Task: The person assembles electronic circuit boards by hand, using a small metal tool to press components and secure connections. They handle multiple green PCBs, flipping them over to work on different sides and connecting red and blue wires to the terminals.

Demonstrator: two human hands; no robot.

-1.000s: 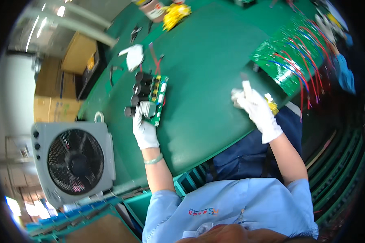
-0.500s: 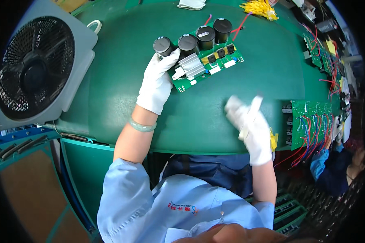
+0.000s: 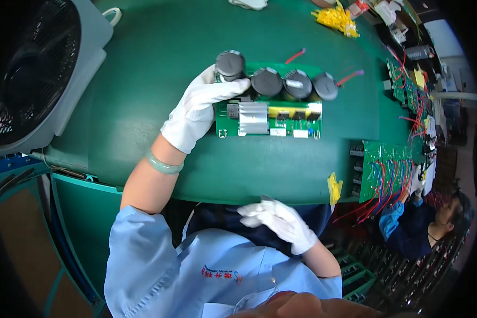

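Observation:
My left hand (image 3: 195, 110), in a white glove, grips the left end of a green circuit board (image 3: 230, 125) over the table. Black cylindrical capacitors (image 3: 267, 82) stand in a row along the board's far side, and my thumb lies against the leftmost ones. A ribbed silver heat sink (image 3: 253, 117) sits nearer me. Red wires (image 3: 296, 56) stick out from the far side. At the table's front edge, over my lap, is my right hand (image 3: 278, 220), also gloved, its fingers pressed together. A small dark piece shows at its fingertips, too small to name.
A grey fan (image 3: 79, 79) stands at the left. On the green tabletop (image 3: 159, 53) lie a yellow bundle (image 3: 336, 20) and a white cloth (image 3: 249, 3). Yellow tape (image 3: 334, 188) hangs at the front edge. Wired boards (image 3: 376, 169) stand at right, near a co-worker (image 3: 424, 222).
The board has turned level and come nearer me with my left hand. My right hand has moved left and down from above the table to its front edge.

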